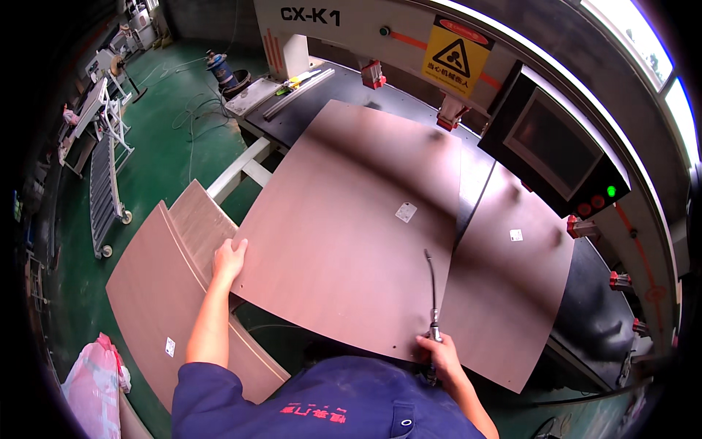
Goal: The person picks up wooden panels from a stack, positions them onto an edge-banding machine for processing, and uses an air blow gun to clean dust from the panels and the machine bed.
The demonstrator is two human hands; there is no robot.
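Observation:
A large brown flat panel (329, 219) with a small white label lies in front of me on the machine's dark bed. My left hand (229, 261) is closed at the panel's near left corner; its fingertips are partly hidden. In my right hand (440, 351), by the near right edge, is an air blow gun (434, 313) with a long thin dark nozzle. That nozzle points away from me over the panel. To the right lies a second brown panel (504, 285), also labelled.
More brown panels (157, 293) lean in a stack at my left. Ahead stands a machine gantry (409, 44) with red-tipped clamps and a control screen (553, 143). A roller stand (108, 194) is on the green floor at far left, a pink-white bag (93, 388) at lower left.

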